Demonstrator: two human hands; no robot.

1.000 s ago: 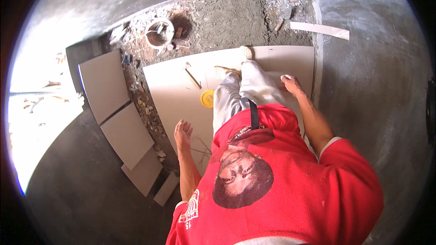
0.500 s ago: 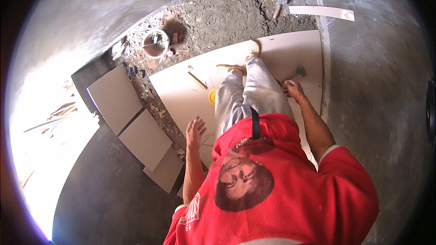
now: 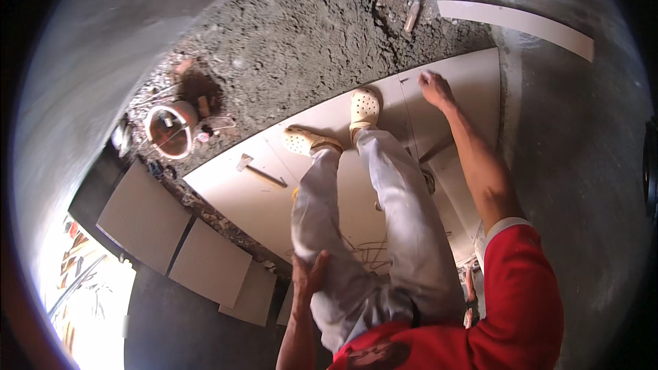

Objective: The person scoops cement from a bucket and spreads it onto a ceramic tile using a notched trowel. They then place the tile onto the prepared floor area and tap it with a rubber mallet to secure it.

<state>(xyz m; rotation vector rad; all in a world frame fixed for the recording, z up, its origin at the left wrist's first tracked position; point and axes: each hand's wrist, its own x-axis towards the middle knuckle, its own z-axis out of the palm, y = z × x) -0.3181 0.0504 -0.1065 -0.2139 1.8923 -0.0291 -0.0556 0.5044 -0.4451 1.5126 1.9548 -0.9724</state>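
My right hand (image 3: 434,88) reaches forward over the white tiles (image 3: 480,85) near their far edge, fingers curled; whether it holds anything is unclear. A small dark piece (image 3: 404,80) lies just left of its fingertips. My left hand (image 3: 307,273) rests against my left thigh in pale trousers (image 3: 312,229), thumb apart from the fingers. My feet in cream clogs (image 3: 364,105) stand on the tiles. A hammer-like tool with a wooden handle (image 3: 264,176) lies left of my left foot, and a yellow disc (image 3: 295,194) is mostly hidden behind that leg.
Rough mortar (image 3: 288,41) borders the tiles. A round bucket (image 3: 169,130) sits among rubble at left. Loose tiles (image 3: 140,219) rest along the lower left, near a bright opening. A pale strip (image 3: 515,22) lies at upper right, beside a grey wall (image 3: 582,164).
My right hand has moved forward from beside my leg to the tiles' far edge. My left hand has come onto my thigh, and the view has shifted, showing more legs and less shirt.
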